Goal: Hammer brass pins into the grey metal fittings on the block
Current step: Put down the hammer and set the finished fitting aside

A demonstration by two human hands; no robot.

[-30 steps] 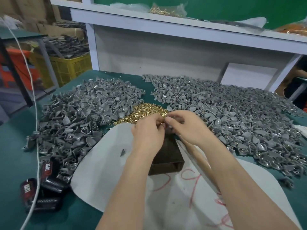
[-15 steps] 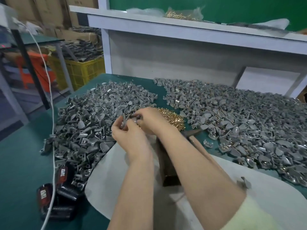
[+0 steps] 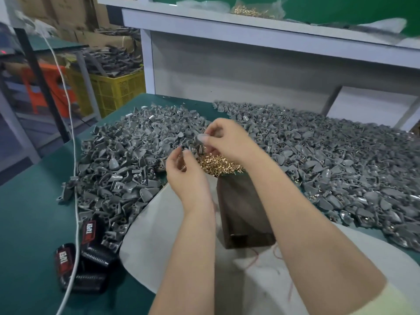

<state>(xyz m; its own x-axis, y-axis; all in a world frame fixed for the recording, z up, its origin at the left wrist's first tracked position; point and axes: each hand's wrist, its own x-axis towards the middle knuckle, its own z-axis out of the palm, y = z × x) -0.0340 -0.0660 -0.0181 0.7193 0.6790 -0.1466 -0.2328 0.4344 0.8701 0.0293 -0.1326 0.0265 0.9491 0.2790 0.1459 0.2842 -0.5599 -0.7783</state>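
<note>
A dark brown block (image 3: 243, 212) stands on a white sheet (image 3: 156, 226) in front of me. Behind it lies a heap of brass pins (image 3: 219, 164). My right hand (image 3: 225, 139) is raised over the heap's left edge and pinches one grey metal fitting (image 3: 197, 145) between thumb and fingertips. Just below and to the left, my left hand (image 3: 181, 173) is cupped with curled fingers, and a brass pin glints in its palm. Both hands are beyond the block's far end, not touching it. No hammer shows; my right forearm covers the sheet to the right of the block.
Large piles of grey fittings (image 3: 127, 160) (image 3: 329, 160) spread left and right on the green table (image 3: 29, 223). Black and red packs (image 3: 68, 262) and a white cable (image 3: 73, 169) lie at the near left. A white shelf (image 3: 250, 21) rises at the back, and a yellow crate (image 3: 113, 89) stands beyond the table.
Both hands left the block top, went to the left pile, then came back over the brass heap. My right hand now holds a fitting up, and the left has dropped below it.
</note>
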